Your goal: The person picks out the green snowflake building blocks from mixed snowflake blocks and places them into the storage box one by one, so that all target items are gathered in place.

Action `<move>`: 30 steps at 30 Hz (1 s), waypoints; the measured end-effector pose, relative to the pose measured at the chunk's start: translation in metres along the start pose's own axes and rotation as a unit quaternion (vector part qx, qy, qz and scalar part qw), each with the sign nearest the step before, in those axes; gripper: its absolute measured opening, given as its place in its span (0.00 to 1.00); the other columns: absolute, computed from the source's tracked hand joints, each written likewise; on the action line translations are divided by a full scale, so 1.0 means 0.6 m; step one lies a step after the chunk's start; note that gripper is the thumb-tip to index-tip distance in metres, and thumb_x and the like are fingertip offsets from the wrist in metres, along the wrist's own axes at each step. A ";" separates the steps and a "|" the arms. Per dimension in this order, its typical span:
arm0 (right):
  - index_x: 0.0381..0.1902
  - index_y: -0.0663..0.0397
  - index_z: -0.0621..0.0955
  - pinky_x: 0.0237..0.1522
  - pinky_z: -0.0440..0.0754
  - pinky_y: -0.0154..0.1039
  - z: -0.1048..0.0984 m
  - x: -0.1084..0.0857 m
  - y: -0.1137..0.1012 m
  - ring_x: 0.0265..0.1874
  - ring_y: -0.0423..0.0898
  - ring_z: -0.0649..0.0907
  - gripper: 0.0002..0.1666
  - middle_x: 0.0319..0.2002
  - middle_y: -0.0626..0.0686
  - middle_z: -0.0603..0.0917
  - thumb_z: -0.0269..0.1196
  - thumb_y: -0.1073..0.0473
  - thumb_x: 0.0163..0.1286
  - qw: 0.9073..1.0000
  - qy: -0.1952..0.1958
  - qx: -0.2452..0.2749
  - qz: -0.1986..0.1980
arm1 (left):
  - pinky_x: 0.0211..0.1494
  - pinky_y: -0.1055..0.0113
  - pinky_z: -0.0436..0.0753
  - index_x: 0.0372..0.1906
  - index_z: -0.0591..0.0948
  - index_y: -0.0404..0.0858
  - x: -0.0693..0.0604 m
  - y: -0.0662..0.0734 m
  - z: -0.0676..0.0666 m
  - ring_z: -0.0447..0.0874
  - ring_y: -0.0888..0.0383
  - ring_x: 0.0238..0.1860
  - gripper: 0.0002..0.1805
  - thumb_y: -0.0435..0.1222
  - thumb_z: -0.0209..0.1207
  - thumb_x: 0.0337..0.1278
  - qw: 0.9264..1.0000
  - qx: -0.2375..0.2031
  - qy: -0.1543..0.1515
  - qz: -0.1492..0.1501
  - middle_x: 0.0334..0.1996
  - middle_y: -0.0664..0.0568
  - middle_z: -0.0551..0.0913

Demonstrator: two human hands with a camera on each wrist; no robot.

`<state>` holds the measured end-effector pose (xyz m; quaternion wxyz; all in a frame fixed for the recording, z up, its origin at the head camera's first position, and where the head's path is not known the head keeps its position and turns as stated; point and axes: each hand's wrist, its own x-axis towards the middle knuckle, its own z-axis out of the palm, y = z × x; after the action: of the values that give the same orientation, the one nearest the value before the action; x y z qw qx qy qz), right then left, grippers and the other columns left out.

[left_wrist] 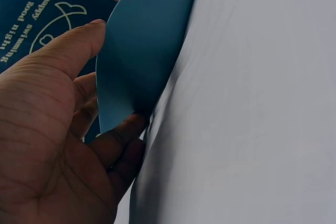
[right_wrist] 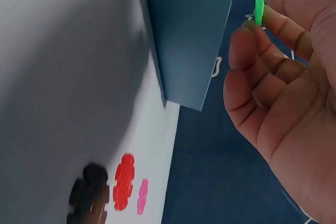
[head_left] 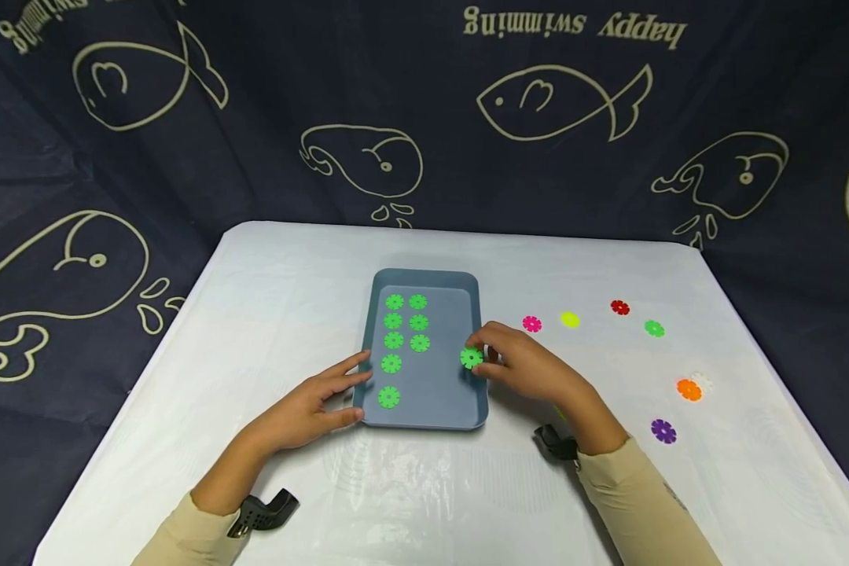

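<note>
My right hand (head_left: 531,363) pinches a green notched plastic disc (head_left: 471,358) between thumb and fingertips, at the right rim of the grey-blue tray (head_left: 442,393). In the right wrist view the held disc (right_wrist: 259,7) appears edge-on, beside the tray wall (right_wrist: 191,35). Inside the tray, green discs (head_left: 391,363) lie flat in two columns: several on the left, 3 on the right. Fairly straight fingers of my left hand (head_left: 311,405) rest against the tray's left side. Seen from the left wrist, fingertips and thumb touch the outer wall (left_wrist: 144,40).
Right of the tray, loose discs lie scattered on the white tabletop: pink (head_left: 532,324), yellow (head_left: 570,319), red (head_left: 619,307), green (head_left: 654,328), orange (head_left: 689,390) overlapping white (head_left: 705,384), and purple (head_left: 663,431). A dark printed cloth (head_left: 439,71) hangs behind the table.
</note>
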<state>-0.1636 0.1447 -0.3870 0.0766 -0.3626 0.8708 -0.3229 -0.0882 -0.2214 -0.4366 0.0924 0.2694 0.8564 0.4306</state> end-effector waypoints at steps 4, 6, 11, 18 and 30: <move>0.50 0.52 0.80 0.40 0.79 0.39 0.004 0.009 -0.004 0.37 0.41 0.77 0.17 0.42 0.45 0.78 0.71 0.63 0.64 1.000 -0.002 0.002 -0.006 | 0.66 0.50 0.71 0.71 0.71 0.38 0.000 0.001 0.000 0.62 0.54 0.72 0.37 0.53 0.62 0.64 1.000 0.005 0.002 0.001 0.78 0.61 0.53; 0.50 0.52 0.80 0.41 0.80 0.40 0.006 0.013 -0.005 0.37 0.41 0.78 0.17 0.42 0.45 0.78 0.71 0.63 0.64 1.000 -0.003 0.004 -0.013 | 0.66 0.49 0.70 0.71 0.71 0.38 0.000 0.001 0.000 0.60 0.54 0.73 0.37 0.53 0.62 0.64 1.000 0.008 0.003 0.001 0.78 0.61 0.53; 0.51 0.52 0.81 0.42 0.80 0.39 0.011 0.024 -0.008 0.38 0.41 0.78 0.17 0.43 0.45 0.78 0.70 0.61 0.65 0.999 -0.013 -0.006 -0.031 | 0.66 0.49 0.70 0.71 0.71 0.37 0.000 0.000 0.001 0.59 0.54 0.73 0.37 0.53 0.62 0.64 1.000 0.008 0.003 0.002 0.78 0.59 0.53; 0.52 0.52 0.81 0.43 0.79 0.39 0.018 0.042 -0.011 0.39 0.41 0.78 0.17 0.45 0.45 0.79 0.69 0.60 0.66 0.998 -0.030 -0.005 -0.046 | 0.66 0.50 0.71 0.71 0.71 0.37 -0.001 0.000 0.001 0.61 0.54 0.72 0.36 0.52 0.63 0.64 1.000 0.004 0.005 0.002 0.78 0.60 0.54; 0.50 0.54 0.80 0.43 0.78 0.37 0.042 0.082 -0.020 0.38 0.42 0.77 0.17 0.42 0.46 0.78 0.71 0.60 0.65 0.998 -0.053 -0.007 -0.041 | 0.67 0.49 0.69 0.71 0.71 0.38 -0.001 -0.001 -0.001 0.58 0.54 0.74 0.36 0.52 0.63 0.63 1.000 0.013 0.004 0.001 0.78 0.60 0.54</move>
<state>-0.1831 0.0922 -0.3943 0.1070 -0.4151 0.8523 -0.2998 -0.0883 -0.2222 -0.4369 0.0851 0.2693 0.8620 0.4209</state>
